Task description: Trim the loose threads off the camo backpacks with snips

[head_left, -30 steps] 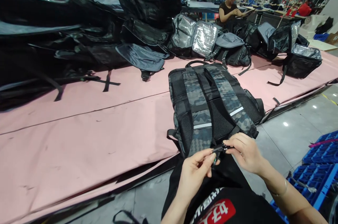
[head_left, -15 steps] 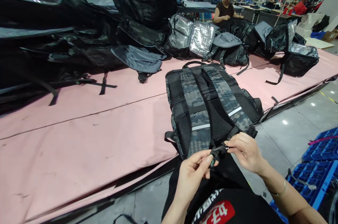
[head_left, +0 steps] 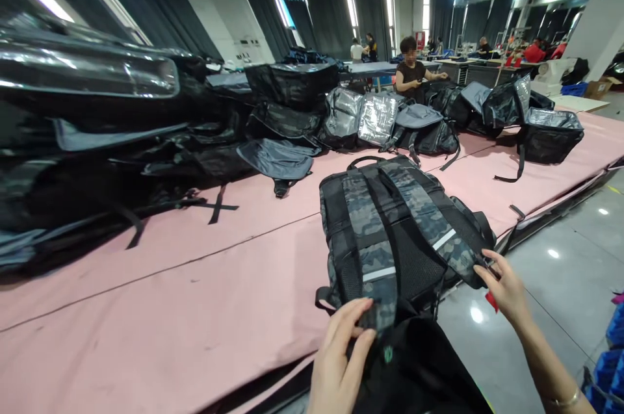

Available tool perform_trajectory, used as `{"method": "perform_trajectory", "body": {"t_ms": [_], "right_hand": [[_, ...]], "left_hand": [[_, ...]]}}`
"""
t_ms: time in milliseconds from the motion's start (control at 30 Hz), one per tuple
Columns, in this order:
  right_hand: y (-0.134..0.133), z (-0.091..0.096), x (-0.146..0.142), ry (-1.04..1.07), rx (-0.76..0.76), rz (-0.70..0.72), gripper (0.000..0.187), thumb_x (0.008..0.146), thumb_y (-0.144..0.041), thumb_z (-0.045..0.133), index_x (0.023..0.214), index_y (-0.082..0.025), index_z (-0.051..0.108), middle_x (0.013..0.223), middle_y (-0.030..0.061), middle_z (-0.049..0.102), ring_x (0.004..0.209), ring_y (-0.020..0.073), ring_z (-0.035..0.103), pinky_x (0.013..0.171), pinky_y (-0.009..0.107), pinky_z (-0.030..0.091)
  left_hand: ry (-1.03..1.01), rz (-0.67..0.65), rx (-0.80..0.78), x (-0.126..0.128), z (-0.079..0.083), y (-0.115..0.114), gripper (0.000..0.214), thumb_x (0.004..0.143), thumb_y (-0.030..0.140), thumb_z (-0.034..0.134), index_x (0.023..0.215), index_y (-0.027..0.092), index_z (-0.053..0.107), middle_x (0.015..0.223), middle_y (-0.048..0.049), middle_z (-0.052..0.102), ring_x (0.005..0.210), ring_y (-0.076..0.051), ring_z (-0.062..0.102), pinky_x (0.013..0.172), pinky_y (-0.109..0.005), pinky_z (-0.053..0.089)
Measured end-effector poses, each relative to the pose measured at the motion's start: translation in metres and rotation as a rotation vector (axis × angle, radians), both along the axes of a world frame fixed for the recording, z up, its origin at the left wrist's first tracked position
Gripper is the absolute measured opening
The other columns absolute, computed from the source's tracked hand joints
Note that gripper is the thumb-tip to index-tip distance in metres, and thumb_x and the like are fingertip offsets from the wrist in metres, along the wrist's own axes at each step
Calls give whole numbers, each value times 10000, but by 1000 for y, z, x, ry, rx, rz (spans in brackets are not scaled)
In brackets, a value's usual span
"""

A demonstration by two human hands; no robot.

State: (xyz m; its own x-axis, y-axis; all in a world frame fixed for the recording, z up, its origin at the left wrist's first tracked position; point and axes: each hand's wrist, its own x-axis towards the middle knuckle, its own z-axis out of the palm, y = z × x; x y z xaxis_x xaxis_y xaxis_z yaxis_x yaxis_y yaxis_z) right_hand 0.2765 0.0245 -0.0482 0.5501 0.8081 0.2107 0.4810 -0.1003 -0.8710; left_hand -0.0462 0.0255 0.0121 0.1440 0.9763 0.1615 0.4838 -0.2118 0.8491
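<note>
Camo backpack (head_left: pixel 390 232) lies straps-up at near edge of pink desk (head_left: pixel 146 297); no readable writing on it. Left hand (head_left: pixel 338 362) pinches lower end of backpack's left strap. Right hand (head_left: pixel 507 287), fingers loosely open, touches backpack's right bottom corner. Open black bags (head_left: pixel 550 131) behind backpack, contents unclear.

The lower end of the camouflage backpack (head_left: pixel 390 232) is hidden behind the left hand (head_left: pixel 338 362) and a dark garment (head_left: pixel 419 368) at the bottom edge. The left wrist is cut off by that edge. What is pinched at the right hand (head_left: pixel 507 287) cannot be made out; only a red scrap (head_left: pixel 491 300) is seen beneath it. The stacked black bags (head_left: pixel 97 128) are cut off by the left edge. The distant people (head_left: pixel 409 66) are too small to be told apart
</note>
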Motion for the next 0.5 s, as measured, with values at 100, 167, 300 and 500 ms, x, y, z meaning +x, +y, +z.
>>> {"method": "perform_trajectory", "body": {"t_ms": [100, 167, 300, 500], "right_hand": [[1, -10, -1, 102, -107, 131, 335, 726, -484, 603, 823, -163, 597, 647, 24, 579, 610, 184, 559, 538, 276, 436], [-2, -10, -10, 147, -134, 259, 281, 732, -449, 597, 753, -169, 575, 641, 6, 549, 611, 160, 531, 544, 257, 409], [-8, -4, -28, 218, -192, 360, 293, 730, -441, 596, 655, -180, 484, 561, -45, 412, 528, 108, 415, 488, 221, 303], [-14, 6, -64, 300, -159, 380, 273, 721, -401, 603, 668, -180, 450, 518, -76, 303, 499, 83, 278, 490, 216, 214]], "left_hand": [[185, 179, 48, 6, -16, 4, 561, 651, 498, 652, 1130, 216, 581, 1058, -108, 589, 962, -288, 569, 824, -451, 484], [186, 232, -16, 11, -20, 2, 640, 572, 533, 695, 1100, 187, 589, 897, -88, 617, 797, -274, 596, 698, -425, 513], [-186, 267, -326, 10, -6, -6, 499, 489, 511, 753, 830, 163, 643, 691, -49, 644, 682, -236, 609, 623, -342, 520], [-730, 393, -553, 11, 25, -9, 506, 516, 520, 745, 901, 202, 665, 915, -60, 699, 896, -258, 640, 692, -296, 549]]}}
